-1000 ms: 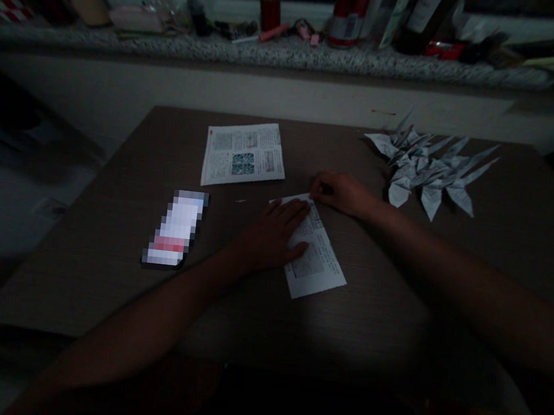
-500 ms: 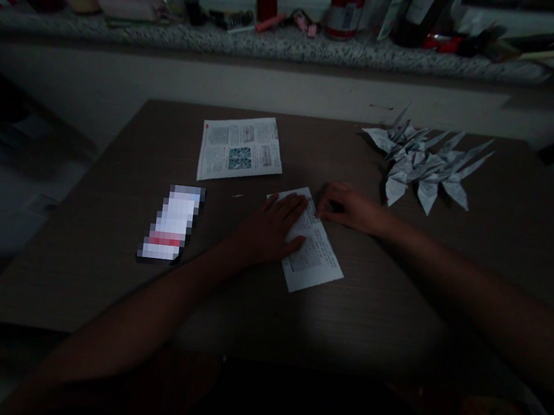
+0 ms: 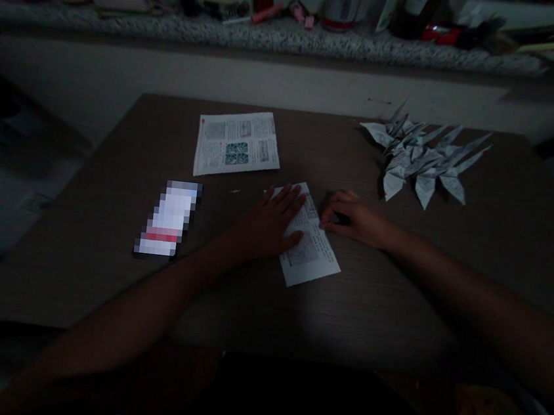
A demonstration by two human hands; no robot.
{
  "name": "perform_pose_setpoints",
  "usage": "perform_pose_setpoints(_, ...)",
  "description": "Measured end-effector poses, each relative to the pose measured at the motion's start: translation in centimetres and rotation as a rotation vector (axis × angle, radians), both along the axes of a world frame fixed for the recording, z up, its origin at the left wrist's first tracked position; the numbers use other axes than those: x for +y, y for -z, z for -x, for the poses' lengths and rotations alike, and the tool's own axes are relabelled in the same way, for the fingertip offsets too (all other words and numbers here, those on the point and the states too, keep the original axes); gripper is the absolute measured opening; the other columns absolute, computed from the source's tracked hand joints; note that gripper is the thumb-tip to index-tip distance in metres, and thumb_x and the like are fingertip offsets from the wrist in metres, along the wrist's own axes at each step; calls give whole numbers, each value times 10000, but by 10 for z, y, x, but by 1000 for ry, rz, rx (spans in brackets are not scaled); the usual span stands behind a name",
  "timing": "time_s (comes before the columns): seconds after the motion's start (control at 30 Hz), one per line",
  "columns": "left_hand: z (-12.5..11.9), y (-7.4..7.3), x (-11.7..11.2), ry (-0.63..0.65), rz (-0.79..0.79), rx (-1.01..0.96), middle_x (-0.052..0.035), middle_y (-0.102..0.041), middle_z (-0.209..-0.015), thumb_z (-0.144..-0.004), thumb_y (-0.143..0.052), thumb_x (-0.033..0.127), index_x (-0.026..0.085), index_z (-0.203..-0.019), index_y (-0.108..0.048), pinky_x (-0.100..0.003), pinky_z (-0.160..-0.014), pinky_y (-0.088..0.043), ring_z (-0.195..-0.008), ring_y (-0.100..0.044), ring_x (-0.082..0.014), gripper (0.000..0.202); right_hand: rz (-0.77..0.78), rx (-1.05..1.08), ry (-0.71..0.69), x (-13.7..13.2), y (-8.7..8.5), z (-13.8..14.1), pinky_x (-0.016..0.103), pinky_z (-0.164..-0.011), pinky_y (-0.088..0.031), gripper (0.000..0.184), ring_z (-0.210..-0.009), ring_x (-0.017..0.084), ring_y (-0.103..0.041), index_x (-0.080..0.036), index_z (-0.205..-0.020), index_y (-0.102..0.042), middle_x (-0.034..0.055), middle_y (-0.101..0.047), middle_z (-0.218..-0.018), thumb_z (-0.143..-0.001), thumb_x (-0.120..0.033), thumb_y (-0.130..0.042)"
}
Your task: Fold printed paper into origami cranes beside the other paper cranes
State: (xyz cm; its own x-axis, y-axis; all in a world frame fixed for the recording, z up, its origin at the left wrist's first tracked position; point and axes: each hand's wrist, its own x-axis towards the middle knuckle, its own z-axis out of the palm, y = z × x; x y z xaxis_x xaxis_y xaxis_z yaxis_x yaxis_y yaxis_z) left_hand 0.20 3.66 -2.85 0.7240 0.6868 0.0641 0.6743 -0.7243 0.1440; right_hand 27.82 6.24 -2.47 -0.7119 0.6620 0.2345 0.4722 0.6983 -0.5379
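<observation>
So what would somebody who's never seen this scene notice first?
Probably the bright phone on the left side of the dim table. Next, the cluster of spiky folded paper shapes at the far right. Then the narrow printed sheet in the middle, under the spread left hand, with the right hand at its right edge.

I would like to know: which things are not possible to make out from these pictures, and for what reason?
All in the head view:
- Near printed sheet: partly hidden under the left hand.
- Right hand: too dark to tell if it touches the sheet's edge.
- Phone: its screen is pixelated.
- Folded paper pieces: overlapping, so their count is unclear.
- Red-and-silver container: top cut off by the upper edge.
</observation>
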Motion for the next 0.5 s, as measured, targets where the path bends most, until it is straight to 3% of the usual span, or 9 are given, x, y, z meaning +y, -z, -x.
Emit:
perform_pose_setpoints(0.2, 0, 0, 0, 8, -3, 1, -198, -170, -1726, -1056, -408, 528, 82, -1645, -217, -555, -1304, -118, -1614, -128, -348, 763, 8, 0, -5, -2, 0, 0, 393, -910, -434, 163, -979, 254, -613, -215, -938, -692, 65, -668, -966, -943, -376, -708)
perform_pose_setpoints(0.5, 1, -1, 1, 19, -18, 13, -190, -156, -1731, -1062, -433, 507, 169, -1661, -233, -589, -1286, -151, -1608, -148, -370, 717, 63, 31, 61, 2, 0, 5, 362, -823, -464, 122, -879, 227, -624, -208, -920, -693, 52, -659, -904, -935, -329, -704)
